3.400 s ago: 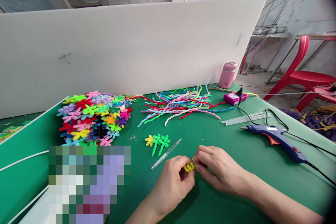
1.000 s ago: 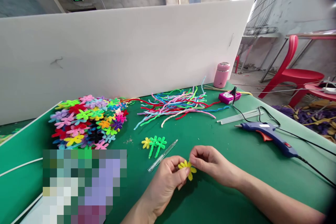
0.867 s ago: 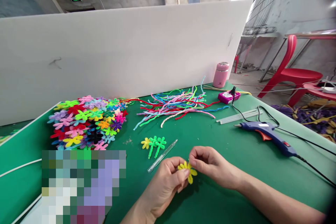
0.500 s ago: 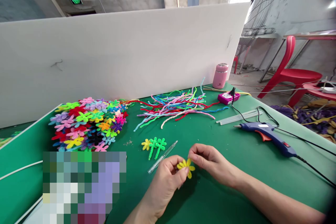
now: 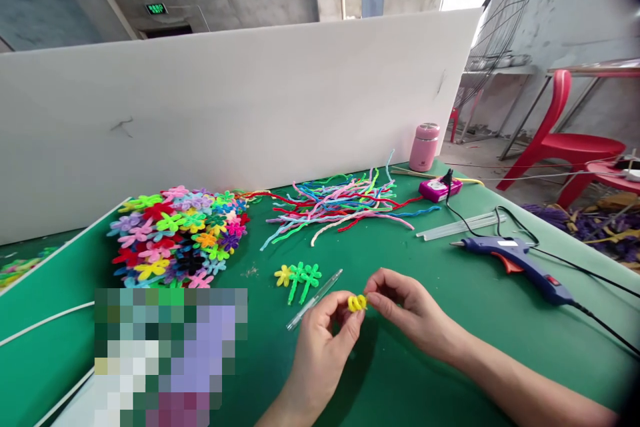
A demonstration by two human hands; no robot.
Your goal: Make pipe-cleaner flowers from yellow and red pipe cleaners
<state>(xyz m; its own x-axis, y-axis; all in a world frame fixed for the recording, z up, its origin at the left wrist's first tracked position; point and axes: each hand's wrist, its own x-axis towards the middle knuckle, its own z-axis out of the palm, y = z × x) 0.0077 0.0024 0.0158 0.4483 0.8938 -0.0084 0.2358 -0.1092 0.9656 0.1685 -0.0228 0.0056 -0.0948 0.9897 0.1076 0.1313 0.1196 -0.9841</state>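
Note:
A yellow pipe-cleaner flower [image 5: 357,303] is pinched between the thumb and fingers of my left hand [image 5: 325,340], turned so that only a few loops show. My right hand [image 5: 400,300] is closed at the flower's right edge, thumb and forefinger pressed together on it; the exact spot they grip is too small to make out. Just beyond my left hand lies a clear pen [image 5: 314,299]. Beside the pen rest a small yellow flower [image 5: 283,275] and two green pipe-cleaner flowers with stems [image 5: 304,277].
Many coloured pipe-cleaner flowers [image 5: 175,240] are heaped at left. Loose pipe cleaners [image 5: 340,203] spread across the back. At right are a blue glue gun [image 5: 515,260] with its cord, clear glue sticks [image 5: 460,225], a magenta box [image 5: 439,189] and a pink flask [image 5: 424,147]. A white board [image 5: 250,113] stands behind.
The yellow flower has turned from facing up with petals spread to an edge-on bunch of loops. My right fingers have come down onto its edge. The view has shifted slightly.

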